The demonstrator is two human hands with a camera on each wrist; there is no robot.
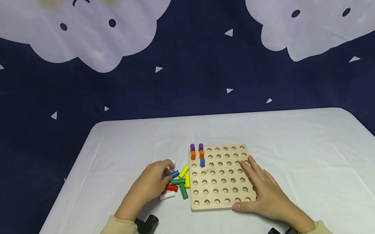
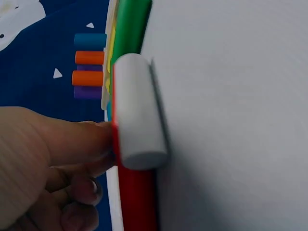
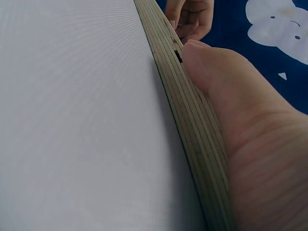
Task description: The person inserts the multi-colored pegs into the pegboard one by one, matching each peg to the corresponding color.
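Note:
My left hand [image 1: 151, 180] reaches into loose pegs left of a wooden pegboard [image 1: 221, 205]. Its bent thumb and fingers are at a blue peg [image 1: 174, 174]; whether they pinch it is hidden. A white peg [image 2: 139, 110] and a red peg [image 2: 137, 197] block the fingertips in the left wrist view. My right hand [image 1: 268, 193] rests on the board's near right corner, fingers extended along the right side, thumb [image 3: 202, 62] against the near edge. Standing in the board's far left holes are two purple pegs, two orange pegs [image 1: 193, 155] and a blue peg [image 1: 202, 163].
Around the left hand lie yellow pegs [image 1: 187, 180], green pegs [image 1: 183, 191], a red peg [image 1: 172, 188] and white pegs [image 1: 167, 195]. A white cloth [image 1: 307, 148] covers the table. Behind it hangs a dark blue backdrop [image 1: 200, 79] with clouds.

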